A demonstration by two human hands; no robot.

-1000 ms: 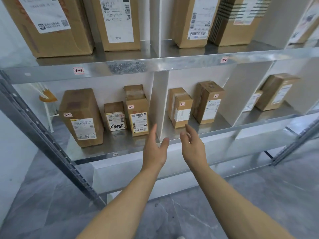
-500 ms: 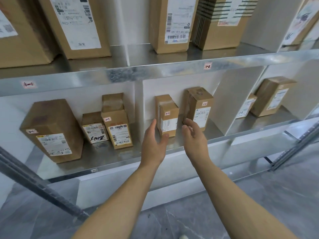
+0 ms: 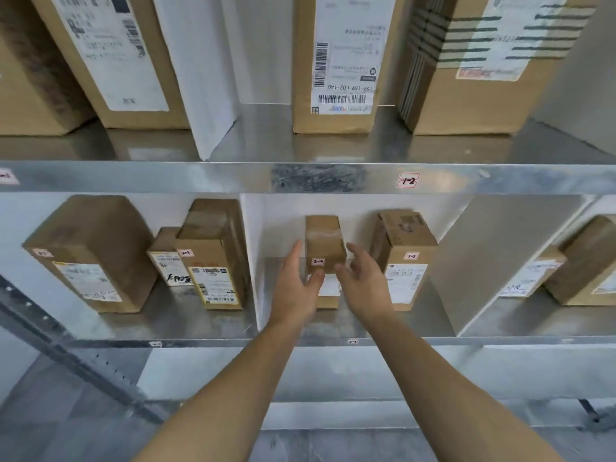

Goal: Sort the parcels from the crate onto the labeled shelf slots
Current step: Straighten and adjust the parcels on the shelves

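Observation:
A small upright cardboard parcel [image 3: 325, 243] tagged 2-2 stands in the middle slot of the lower metal shelf [image 3: 213, 341]. My left hand [image 3: 296, 288] is at its left side and my right hand [image 3: 365, 285] at its right side, both with fingers spread, in front of its lower half. Neither hand clearly grips it. A taller parcel [image 3: 401, 258] with the same tag stands just to the right in that slot.
White dividers [image 3: 248, 258] split the shelf into slots. The left slot holds three parcels [image 3: 96, 251]; the right slot holds more [image 3: 586, 261]. The upper shelf, labelled 1-2 [image 3: 408, 180], carries large boxes [image 3: 336, 61]. Grey floor lies below.
Both hands have reached forward into the middle slot and now flank the small parcel. The view has moved closer to the shelf and shifted right.

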